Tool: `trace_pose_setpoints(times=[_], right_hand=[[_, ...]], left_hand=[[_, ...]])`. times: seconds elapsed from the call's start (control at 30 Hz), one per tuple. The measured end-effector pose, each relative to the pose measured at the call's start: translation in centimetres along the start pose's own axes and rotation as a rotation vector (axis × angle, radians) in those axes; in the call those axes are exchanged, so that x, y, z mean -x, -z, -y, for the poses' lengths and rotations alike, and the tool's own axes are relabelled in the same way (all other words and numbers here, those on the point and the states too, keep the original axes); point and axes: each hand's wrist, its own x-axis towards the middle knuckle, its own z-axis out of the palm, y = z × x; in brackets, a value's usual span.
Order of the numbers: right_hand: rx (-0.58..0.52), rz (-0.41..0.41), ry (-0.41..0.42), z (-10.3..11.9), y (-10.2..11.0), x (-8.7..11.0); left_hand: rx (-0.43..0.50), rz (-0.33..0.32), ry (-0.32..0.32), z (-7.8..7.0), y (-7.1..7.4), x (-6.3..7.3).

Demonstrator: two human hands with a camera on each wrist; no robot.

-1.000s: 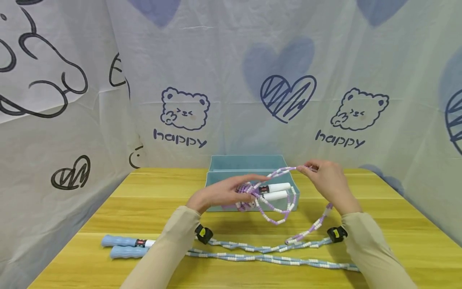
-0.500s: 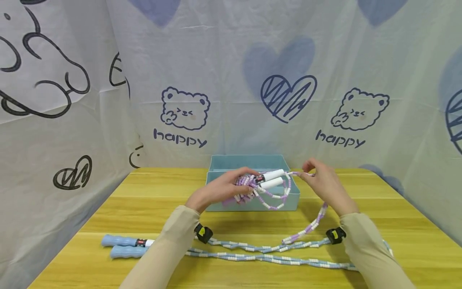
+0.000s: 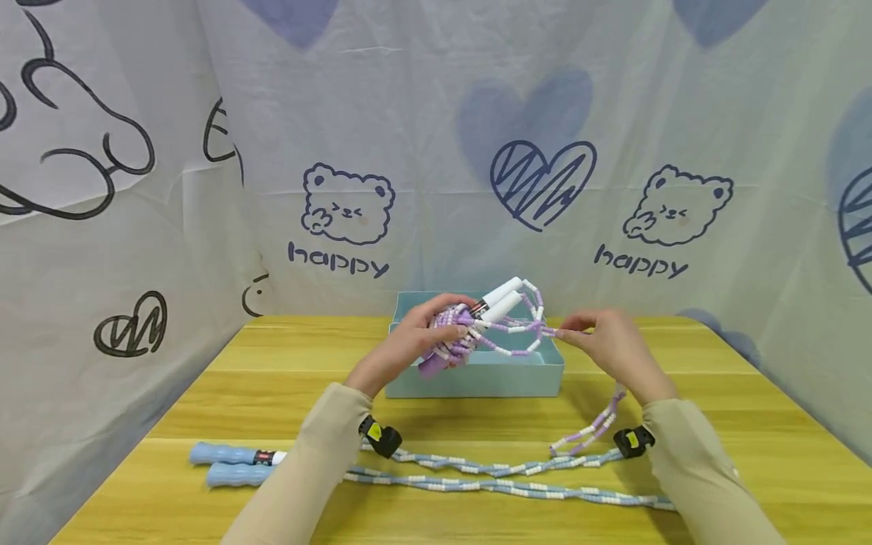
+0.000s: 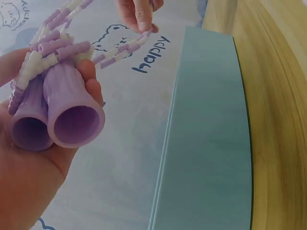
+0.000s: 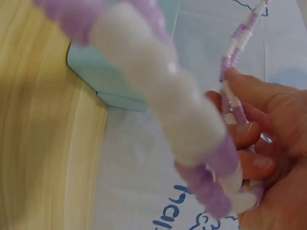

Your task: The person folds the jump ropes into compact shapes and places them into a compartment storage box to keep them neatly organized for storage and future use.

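Observation:
My left hand (image 3: pixel 409 341) grips a purple-and-white beaded jump rope (image 3: pixel 453 333) by its two handles, with beaded rope wound round them. In the left wrist view the hollow purple handle ends (image 4: pixel 76 122) face the camera, and the fingers wrap round the bundle. White handle tips (image 3: pixel 502 299) point up to the right, and loose loops hang off them. My right hand (image 3: pixel 613 344) pinches the free beaded strand (image 5: pixel 235 96) between thumb and fingers, to the right of the bundle. The doubled tail (image 3: pixel 589 435) of that strand hangs below this hand, over the blue rope.
A light blue open box (image 3: pixel 477 382) stands behind the hands at the table's back. Across the front of the wooden table (image 3: pixel 327 363) lies a blue-and-white beaded jump rope (image 3: pixel 518 488), its blue handles (image 3: pixel 232 465) at the left. A printed curtain (image 3: pixel 436 189) hangs behind.
The left hand has lifted and tilted the handle bundle, so its white tips point higher. The right hand has come down slightly with the strand, and the loops have risen from the box front.

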Motion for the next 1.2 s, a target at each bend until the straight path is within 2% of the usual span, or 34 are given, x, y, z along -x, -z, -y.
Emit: trace_pose_setpoints(times=[0.13, 0.23, 0.37, 0.53, 0.63, 0.83, 0.9, 1.03, 1.2], right_hand=[[0.050, 0.119, -0.003, 0.9, -0.4, 0.3], [0.064, 0.189, 0.034, 1.6, -0.5, 0.4], [0.048, 0.230, 0.088, 2.3, -0.5, 0.5], [-0.015, 0.293, 0.109, 3.1, -0.4, 0.7], [-0.041, 0.347, 0.109, 3.9, -0.4, 0.9], [-0.059, 0.429, 0.147, 6.0, -0.4, 1.7], [-0.072, 0.455, 0.173, 6.9, -0.4, 1.9], [-0.128, 0.498, 0.247, 8.2, -0.3, 2.3], [-0.261, 0.505, 0.326, 8.9, -0.6, 2.5]], left_hand=[[0.026, -0.046, -0.022, 0.4, 0.1, -0.1], [0.027, -0.109, -0.030, 0.4, 0.2, -0.2], [0.021, -0.179, -0.033, 0.5, 0.2, -0.5], [0.020, -0.240, -0.043, 0.8, 0.2, -0.7], [-0.108, -0.275, -0.043, 1.1, 0.1, -0.6], [-0.617, -0.334, -0.110, 1.8, -0.2, -0.6], [-0.744, -0.359, -0.120, 1.9, -0.4, -0.6], [-0.887, -0.381, -0.146, 1.7, -0.7, -0.5], [-0.954, -0.366, -0.167, 1.4, -1.0, -0.2]])
